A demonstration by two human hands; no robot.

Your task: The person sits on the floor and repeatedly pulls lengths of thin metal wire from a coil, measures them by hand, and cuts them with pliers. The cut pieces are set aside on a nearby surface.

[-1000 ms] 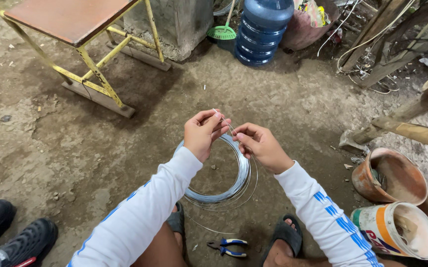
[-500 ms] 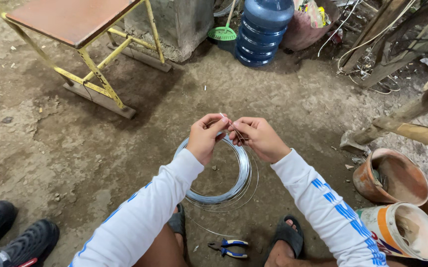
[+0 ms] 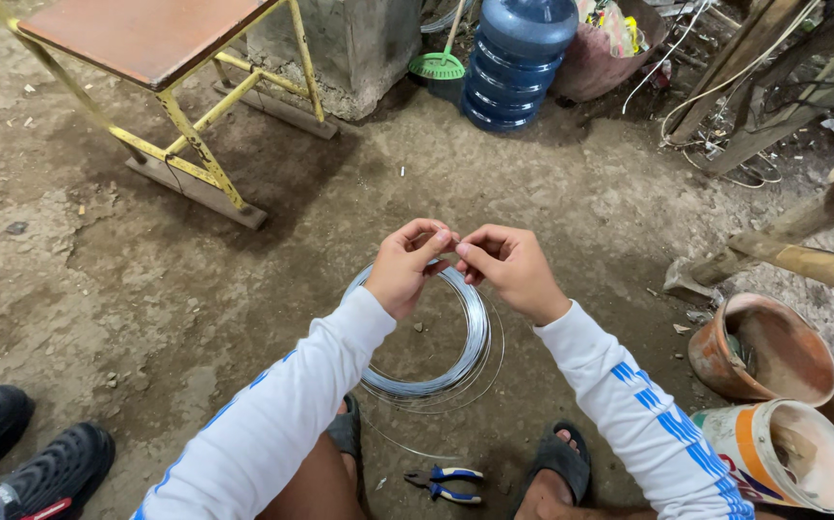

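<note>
Nearest the camera, between the person's sandalled feet, a pair of blue-handled pliers (image 3: pixel 446 480) lies on the dirt floor (image 3: pixel 147 289), untouched and well apart from both hands. Just beyond them, a coil of thin grey wire (image 3: pixel 470 351) hangs from the hands above the ground, a loose strand or two straying out from its lower edge. The left hand (image 3: pixel 405 268) is closed in a pinch on the top of the coil, thumb against forefinger, and the right hand (image 3: pixel 513 272) is pinched shut on the same stretch of wire just beside it, so that the fingertips of the two hands nearly touch. The wire looks light enough to hang from two pinches, springy rather than limp, since the loops keep their round shape, and smooth, so it would likely slip through a slack grip; its cut end is probably sharp. The sound place to take hold seems to be the top of the bundle, where the hands are now, with all turns gathered together so that none springs free. To the right lie a tipped paint bucket (image 3: pixel 782 457) and a rusty orange bucket (image 3: pixel 763 342). To the left are black shoes (image 3: pixel 22 453). Farther off stand a yellow-framed table (image 3: pixel 147 39), a blue water jug (image 3: pixel 518 58) and a green broom head (image 3: pixel 436 65).
</note>
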